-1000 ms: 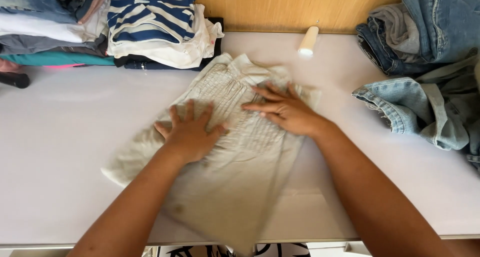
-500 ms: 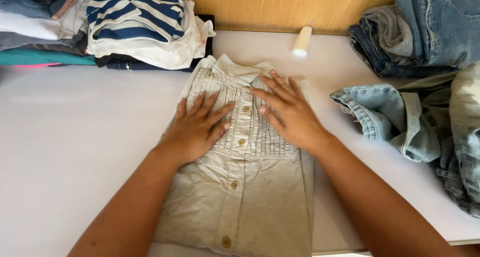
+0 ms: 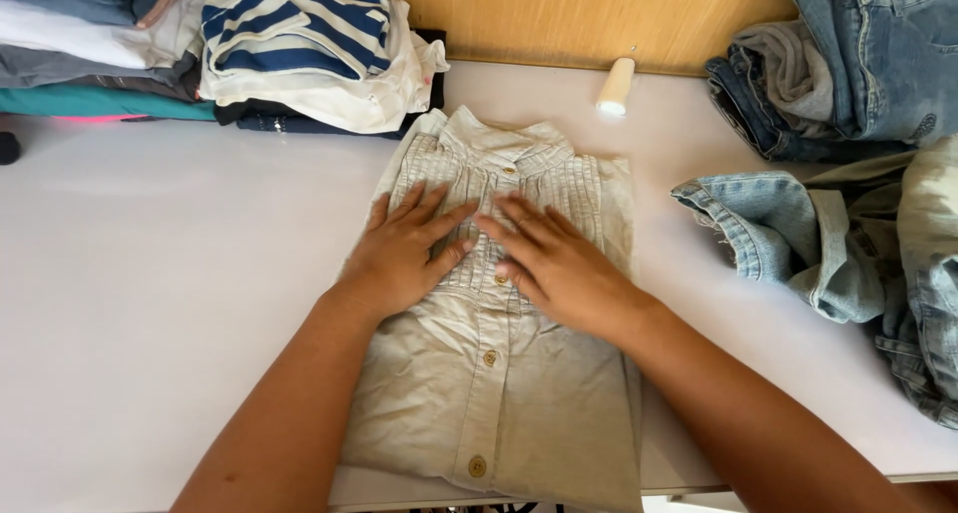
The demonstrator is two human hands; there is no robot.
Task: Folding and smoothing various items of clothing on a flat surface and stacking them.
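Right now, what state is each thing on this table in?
Beige shirt: buttoned, folded narrow, lying flat.
Left hand: open, flat on the shirt.
Right hand: open, flat on the shirt.
Striped top: folded, on a stack.
Jeans: crumpled, unfolded.
White cylinder: lying on its side.

A pale beige buttoned shirt (image 3: 499, 373) lies front-up, sides folded in, on a white table (image 3: 150, 303). The left hand (image 3: 399, 254) and right hand (image 3: 554, 263) press flat on its pleated chest, fingertips nearly touching. Folded clothes (image 3: 289, 54) sit behind; jeans (image 3: 848, 174) lie right.
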